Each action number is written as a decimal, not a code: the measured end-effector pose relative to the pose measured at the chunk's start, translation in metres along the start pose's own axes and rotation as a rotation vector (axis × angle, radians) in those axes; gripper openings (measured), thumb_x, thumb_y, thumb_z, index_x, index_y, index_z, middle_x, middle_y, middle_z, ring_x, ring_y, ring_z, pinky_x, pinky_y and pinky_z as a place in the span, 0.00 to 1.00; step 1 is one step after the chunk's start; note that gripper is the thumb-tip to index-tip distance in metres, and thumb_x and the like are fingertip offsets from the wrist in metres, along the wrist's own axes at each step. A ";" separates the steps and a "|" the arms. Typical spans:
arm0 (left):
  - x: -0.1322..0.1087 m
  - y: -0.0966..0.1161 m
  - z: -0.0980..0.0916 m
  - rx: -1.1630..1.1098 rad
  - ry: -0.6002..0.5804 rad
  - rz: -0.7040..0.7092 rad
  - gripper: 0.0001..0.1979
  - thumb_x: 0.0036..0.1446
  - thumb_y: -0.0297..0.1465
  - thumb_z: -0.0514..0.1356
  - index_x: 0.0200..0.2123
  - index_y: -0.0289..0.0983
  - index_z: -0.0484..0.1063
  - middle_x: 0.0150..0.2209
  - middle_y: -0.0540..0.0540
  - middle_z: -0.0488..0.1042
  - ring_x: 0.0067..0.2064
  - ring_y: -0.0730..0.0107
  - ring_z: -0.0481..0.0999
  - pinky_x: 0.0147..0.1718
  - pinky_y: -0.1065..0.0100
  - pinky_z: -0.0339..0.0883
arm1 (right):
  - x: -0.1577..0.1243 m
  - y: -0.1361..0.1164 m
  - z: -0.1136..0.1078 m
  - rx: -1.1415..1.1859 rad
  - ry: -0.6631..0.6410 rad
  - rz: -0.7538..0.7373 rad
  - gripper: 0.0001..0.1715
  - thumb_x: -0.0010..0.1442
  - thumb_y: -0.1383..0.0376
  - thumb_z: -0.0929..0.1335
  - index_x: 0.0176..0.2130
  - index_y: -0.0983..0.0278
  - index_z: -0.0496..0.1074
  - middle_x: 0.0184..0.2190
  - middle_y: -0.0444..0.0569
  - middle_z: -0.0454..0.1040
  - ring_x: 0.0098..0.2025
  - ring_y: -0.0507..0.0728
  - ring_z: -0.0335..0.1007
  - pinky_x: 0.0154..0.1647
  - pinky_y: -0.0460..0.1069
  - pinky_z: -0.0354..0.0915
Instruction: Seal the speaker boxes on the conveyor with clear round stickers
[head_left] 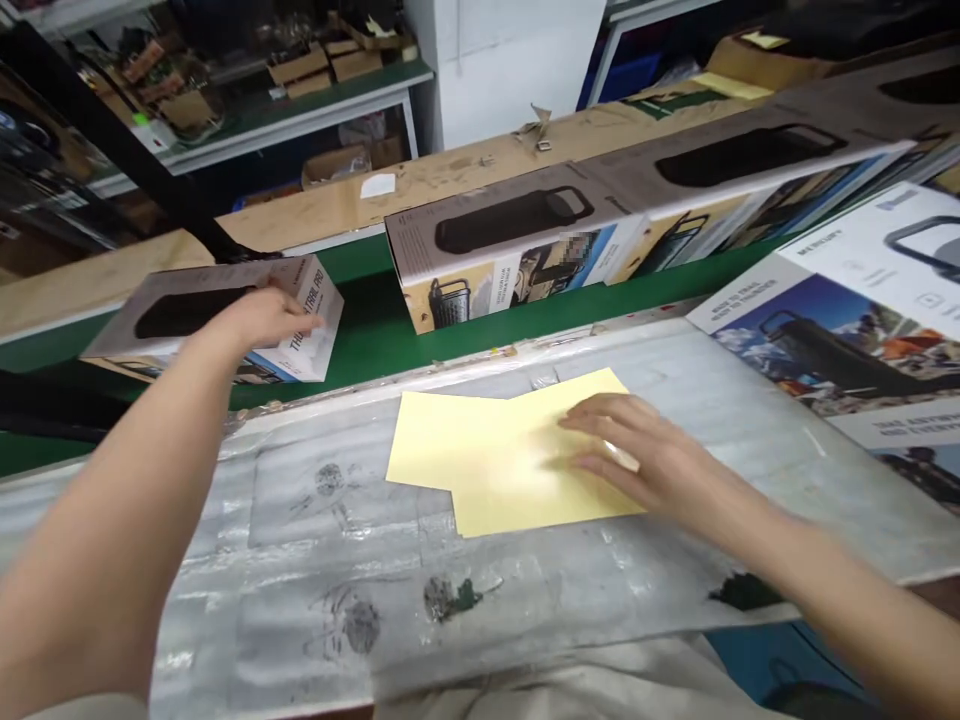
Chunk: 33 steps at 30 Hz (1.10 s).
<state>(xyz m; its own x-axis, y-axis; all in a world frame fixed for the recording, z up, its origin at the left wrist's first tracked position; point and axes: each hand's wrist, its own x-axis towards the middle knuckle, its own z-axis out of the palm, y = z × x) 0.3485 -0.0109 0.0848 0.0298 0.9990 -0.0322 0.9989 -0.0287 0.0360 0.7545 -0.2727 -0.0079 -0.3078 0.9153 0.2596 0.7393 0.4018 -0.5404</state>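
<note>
Closest in: a grey padded mat [225, 620] over the bench, wrinkly, with dark inky smudges all over. Around the middle of it, two overlapping yellow paper sheets [480, 460]. Right hand [630, 455] flat on top of them, fingers loose and open, no clenching at all. Left hand [270, 320] out past the far edge of the mat, fingers on a printed box [202, 320] lying tilted on a green conveyor belt [375, 310]. No way to tell from this angle, real grip or just a touch. Just beyond, a long row of matching boxes [600, 200] on their sides, dark bottle pictures on them. Off to the right, a big printed sleeve [840, 330] with a mountain photo, overlapping the mat's corner. Farther back, a cardboard-covered ledge [375, 180], then metal shelves [262, 110] with brown cartons.
</note>
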 end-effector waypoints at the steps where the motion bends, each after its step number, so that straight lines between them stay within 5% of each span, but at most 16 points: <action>1: -0.011 0.003 -0.007 -0.013 0.014 -0.016 0.33 0.63 0.55 0.53 0.29 0.29 0.77 0.24 0.51 0.71 0.42 0.60 0.78 0.50 0.51 0.70 | -0.016 0.002 0.009 -0.053 0.014 -0.025 0.19 0.72 0.52 0.65 0.54 0.56 0.77 0.52 0.58 0.79 0.58 0.69 0.74 0.57 0.65 0.69; 3: -0.040 0.018 -0.011 -0.106 0.137 0.037 0.30 0.64 0.52 0.51 0.28 0.32 0.75 0.31 0.49 0.77 0.46 0.58 0.78 0.51 0.53 0.71 | -0.038 0.003 0.026 -0.140 0.042 -0.051 0.18 0.73 0.53 0.64 0.54 0.56 0.77 0.58 0.57 0.77 0.63 0.70 0.70 0.63 0.69 0.62; 5: -0.077 0.045 0.003 -0.270 0.240 0.235 0.24 0.63 0.49 0.54 0.28 0.36 0.75 0.45 0.45 0.81 0.52 0.55 0.78 0.52 0.54 0.73 | -0.050 0.001 0.037 -0.176 0.055 -0.057 0.16 0.74 0.55 0.64 0.52 0.56 0.78 0.60 0.56 0.76 0.65 0.70 0.67 0.66 0.72 0.57; 9: -0.150 0.114 0.070 -0.469 -0.061 0.699 0.13 0.67 0.41 0.58 0.44 0.43 0.80 0.58 0.43 0.78 0.59 0.55 0.77 0.60 0.52 0.71 | -0.053 -0.002 0.036 -0.152 0.020 -0.094 0.14 0.74 0.57 0.65 0.51 0.57 0.79 0.57 0.55 0.78 0.64 0.68 0.68 0.67 0.71 0.55; 12: -0.182 0.151 0.119 -0.451 -0.129 0.878 0.13 0.69 0.37 0.58 0.51 0.43 0.79 0.59 0.41 0.77 0.61 0.54 0.75 0.61 0.52 0.69 | -0.044 0.001 0.024 -0.129 0.051 -0.063 0.12 0.73 0.60 0.65 0.47 0.58 0.79 0.49 0.55 0.80 0.55 0.65 0.74 0.58 0.64 0.65; 16: -0.192 0.165 0.147 -0.426 -0.045 0.926 0.13 0.72 0.34 0.55 0.53 0.41 0.77 0.57 0.38 0.75 0.60 0.52 0.72 0.57 0.51 0.69 | -0.026 0.009 0.019 -0.064 -0.016 -0.028 0.13 0.72 0.66 0.64 0.46 0.59 0.79 0.42 0.54 0.78 0.44 0.61 0.74 0.45 0.55 0.72; 25: -0.193 0.161 0.149 -0.445 0.041 0.969 0.11 0.72 0.32 0.56 0.52 0.40 0.76 0.57 0.39 0.74 0.58 0.54 0.72 0.54 0.53 0.68 | -0.008 0.016 0.033 -0.056 -0.170 -0.051 0.11 0.66 0.76 0.67 0.36 0.63 0.75 0.33 0.49 0.73 0.37 0.59 0.71 0.36 0.51 0.68; 33: -0.192 0.161 0.147 -0.440 0.043 0.972 0.11 0.72 0.32 0.56 0.52 0.40 0.76 0.57 0.39 0.75 0.58 0.54 0.72 0.53 0.54 0.68 | -0.005 0.022 0.033 0.021 -0.135 -0.054 0.10 0.65 0.75 0.69 0.44 0.64 0.76 0.38 0.50 0.74 0.42 0.60 0.73 0.42 0.52 0.70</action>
<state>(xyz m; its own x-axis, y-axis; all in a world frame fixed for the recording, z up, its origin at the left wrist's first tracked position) 0.5090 -0.2120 -0.0498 0.7970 0.5546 0.2393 0.4466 -0.8078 0.3847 0.7527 -0.2679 -0.0477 -0.4253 0.8870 0.1797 0.7075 0.4497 -0.5451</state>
